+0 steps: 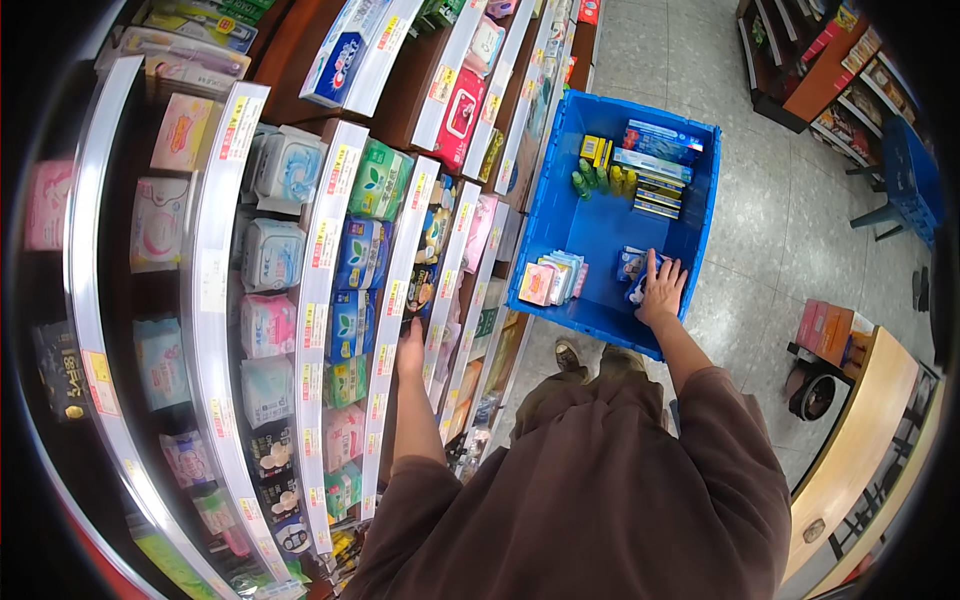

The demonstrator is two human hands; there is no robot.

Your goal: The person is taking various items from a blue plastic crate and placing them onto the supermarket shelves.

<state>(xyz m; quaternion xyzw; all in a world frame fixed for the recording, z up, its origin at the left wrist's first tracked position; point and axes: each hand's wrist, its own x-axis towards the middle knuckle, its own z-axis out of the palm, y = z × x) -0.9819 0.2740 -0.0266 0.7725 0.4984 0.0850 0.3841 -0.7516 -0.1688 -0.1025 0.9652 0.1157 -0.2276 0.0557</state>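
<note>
My right hand [661, 294] reaches into the lower right of a blue plastic crate [577, 217], on a dark blue packet [636, 291]; whether it grips it is hidden. Another blue packet [628, 262] lies beside it. My left hand [411, 346] is at a shelf, touching or just below a black packet [420, 289]; its fingers are mostly hidden. Inside the crate, a pink box [537, 284] stands by several thin packets [564, 276] at the lower left. Farther up are green bottles [581, 185], yellow bottles [616, 181], yellow boxes [592, 148] and toothpaste-type boxes [660, 141].
Shelves with white price rails [322, 330] run along my left, packed with sanitary pads and wipes [274, 253]. At the lower right is a wooden counter [862, 442] near cartons [829, 330]. A blue stool [904, 180] and another shelf unit [814, 60] stand at upper right.
</note>
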